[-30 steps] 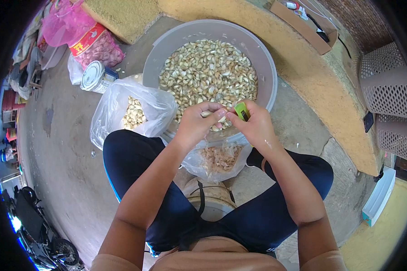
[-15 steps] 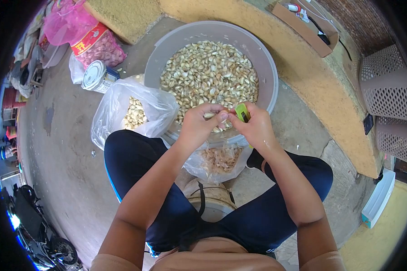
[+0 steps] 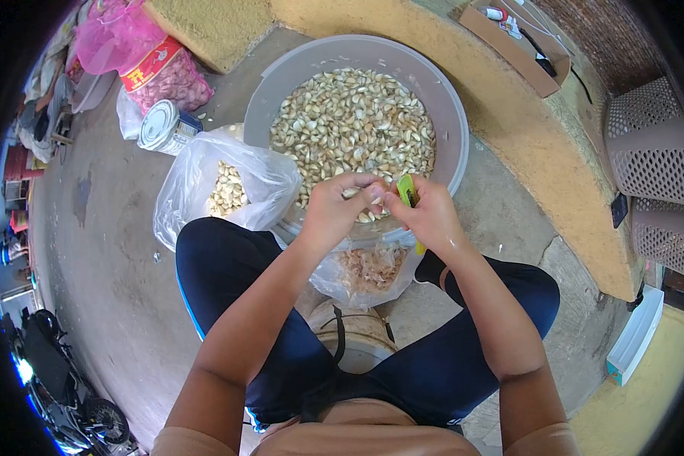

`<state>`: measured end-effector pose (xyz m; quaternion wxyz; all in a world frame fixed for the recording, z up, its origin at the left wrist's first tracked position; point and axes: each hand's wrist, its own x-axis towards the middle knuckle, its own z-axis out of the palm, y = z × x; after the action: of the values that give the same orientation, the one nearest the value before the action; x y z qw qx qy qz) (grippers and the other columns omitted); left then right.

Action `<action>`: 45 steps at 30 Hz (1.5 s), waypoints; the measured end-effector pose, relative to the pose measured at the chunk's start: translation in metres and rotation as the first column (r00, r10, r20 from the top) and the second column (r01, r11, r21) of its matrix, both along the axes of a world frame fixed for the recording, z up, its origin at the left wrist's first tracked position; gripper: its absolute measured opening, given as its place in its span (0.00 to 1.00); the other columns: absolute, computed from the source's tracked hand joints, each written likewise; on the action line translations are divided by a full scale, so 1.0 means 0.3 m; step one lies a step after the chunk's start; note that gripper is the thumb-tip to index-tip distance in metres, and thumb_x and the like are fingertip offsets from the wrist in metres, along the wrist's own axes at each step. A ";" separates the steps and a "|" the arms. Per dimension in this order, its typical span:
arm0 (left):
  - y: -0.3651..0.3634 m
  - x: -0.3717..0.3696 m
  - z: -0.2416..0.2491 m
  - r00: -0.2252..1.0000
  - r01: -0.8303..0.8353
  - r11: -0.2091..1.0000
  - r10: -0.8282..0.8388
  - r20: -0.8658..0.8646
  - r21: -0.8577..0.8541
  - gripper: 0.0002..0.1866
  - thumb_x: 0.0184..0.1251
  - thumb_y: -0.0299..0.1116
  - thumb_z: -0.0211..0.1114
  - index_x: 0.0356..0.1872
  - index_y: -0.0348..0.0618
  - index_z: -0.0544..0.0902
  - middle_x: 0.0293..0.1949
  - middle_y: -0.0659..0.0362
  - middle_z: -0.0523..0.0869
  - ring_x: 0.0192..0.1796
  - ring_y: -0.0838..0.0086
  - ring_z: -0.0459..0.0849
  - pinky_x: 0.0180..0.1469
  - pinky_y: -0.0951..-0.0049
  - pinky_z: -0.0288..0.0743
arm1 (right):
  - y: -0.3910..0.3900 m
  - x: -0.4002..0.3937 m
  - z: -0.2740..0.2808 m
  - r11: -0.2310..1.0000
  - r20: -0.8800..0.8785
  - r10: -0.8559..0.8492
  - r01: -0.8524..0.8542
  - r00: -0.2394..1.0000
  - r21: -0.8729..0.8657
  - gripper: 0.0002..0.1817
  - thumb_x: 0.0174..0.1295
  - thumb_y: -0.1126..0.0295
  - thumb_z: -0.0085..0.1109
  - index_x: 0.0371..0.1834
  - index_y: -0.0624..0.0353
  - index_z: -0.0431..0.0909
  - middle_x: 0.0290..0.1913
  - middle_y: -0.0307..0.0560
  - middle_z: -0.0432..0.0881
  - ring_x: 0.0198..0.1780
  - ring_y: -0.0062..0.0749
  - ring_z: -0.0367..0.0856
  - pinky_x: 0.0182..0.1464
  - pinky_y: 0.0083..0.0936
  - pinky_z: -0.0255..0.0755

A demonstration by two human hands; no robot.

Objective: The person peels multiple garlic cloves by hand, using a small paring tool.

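A round grey tub (image 3: 452,125) holds a mass of garlic cloves (image 3: 349,114) in liquid. Over its near edge my left hand (image 3: 338,205) is closed, its thumb and fingers pinching a garlic clove. My right hand (image 3: 431,214) is wrapped round a green-yellow cutter (image 3: 407,190), its thumb against the clove by the left fingertips. The cutter's blade cannot be made out. Left of the tub, an open clear plastic bag (image 3: 270,178) contains pale peeled cloves (image 3: 227,190). Below my hands lies a bag of brown skins (image 3: 372,267).
A white-lidded can (image 3: 159,127) and a pink net sack of garlic (image 3: 171,80) stand at upper left. A yellow ledge (image 3: 524,144) runs along the right, with a cardboard box (image 3: 513,45) on it. An upturned bucket (image 3: 349,327) sits between my legs.
The green cutter has turned more upright in my right hand, and its yellow lower end now shows below the hand. My left fingertips have shifted slightly around the clove.
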<state>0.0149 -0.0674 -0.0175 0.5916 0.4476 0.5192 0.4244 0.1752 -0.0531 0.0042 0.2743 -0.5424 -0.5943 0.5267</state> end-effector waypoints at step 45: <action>0.009 -0.018 0.095 0.951 0.222 0.934 -0.143 0.273 -0.282 0.16 0.63 0.38 0.58 0.48 0.42 0.76 0.30 0.66 0.76 0.23 0.90 0.64 0.19 0.89 0.54 | -0.009 0.028 -0.024 0.740 -0.649 -0.306 -0.255 0.697 -0.622 0.11 0.60 0.64 0.55 0.41 0.58 0.72 0.34 0.43 0.80 0.13 0.10 0.58 0.13 0.10 0.59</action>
<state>0.0097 -0.0646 0.0112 0.7516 0.3394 0.4569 0.3332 0.1837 -0.0560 -0.0029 0.2765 -0.3626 -0.1993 0.8674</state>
